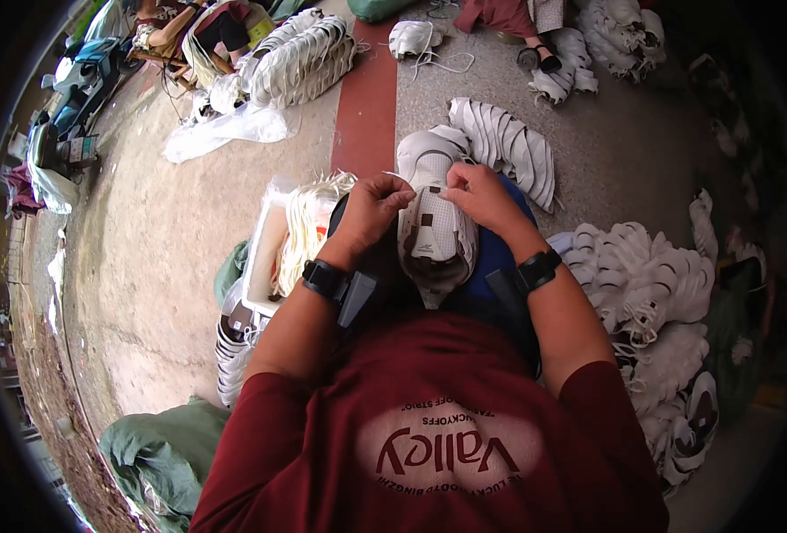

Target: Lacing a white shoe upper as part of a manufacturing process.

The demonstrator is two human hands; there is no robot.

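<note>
A white shoe upper (427, 233) with a perforated tongue and grey-brown patches lies lengthwise over my lap, its toe pointing away from me. My left hand (374, 206) is at its left edge, thumb and forefinger pinched together. Across from it, my right hand (485, 197) is closed in a pinch at the upper's right side. Whatever sits between the fingertips of either hand is too small to make out. Left of my knees, a white box (258, 258) holds a tangle of cream-white shoelaces (312, 218).
Beyond my right knee lies a row of nested white uppers (507, 147). More uppers (642, 275) are heaped at my right. A green sack (167, 453) lies at the lower left. Further off are a seated person (202, 27), stacked uppers (300, 67), a plastic sheet (225, 131) and a scooter (83, 75).
</note>
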